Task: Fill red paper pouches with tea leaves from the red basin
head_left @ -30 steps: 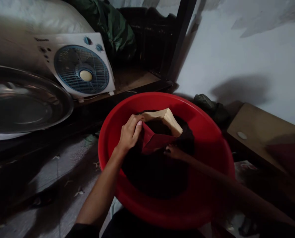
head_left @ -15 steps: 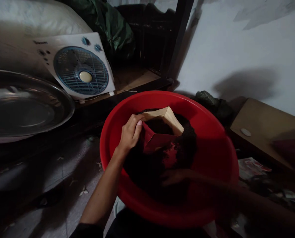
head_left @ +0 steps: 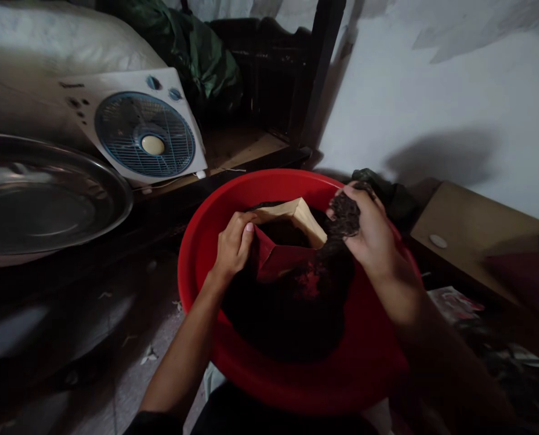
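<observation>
- Red plastic is taking up the middle of the scene: a wide round basin (head_left: 215,254) is sitting low in front of the person, its rim standing clear all the way round.
- Inside the basin, a heap of dark loose material (head_left: 278,314) is lying across the bottom, and a paper bag (head_left: 292,241), tan outside and red-lined, is standing open-mouthed in the far half of it.
- The left hand (head_left: 233,248) is pinching the bag's near-left edge, fingers curled shut over the lip and holding the mouth open.
- The right hand (head_left: 369,232) is hovering just above the basin's far-right rim, cupped and half closed around a clump of dark material (head_left: 345,212), close beside the bag's mouth.
- Between the two hands, the bag's opening is lying uncovered; the right forearm is crossing over the basin's right rim.
- Left of the basin, a big steel tray (head_left: 47,193) is resting on a dark ledge, well apart from the rim.
- Behind the basin on its left, a white box fan (head_left: 145,136) is leaning back against pale sacking, with green cloth (head_left: 197,54) bunched above it.
- A dark wooden post (head_left: 319,66) is rising behind the basin, against the white wall (head_left: 432,90).
- Right of the basin, a wooden board (head_left: 478,235) is sitting near the rim, and a dark bundle (head_left: 387,190) is crowding the gap between them, just behind the right hand.
- Bare floor (head_left: 115,338) is lying open at the basin's near left.
</observation>
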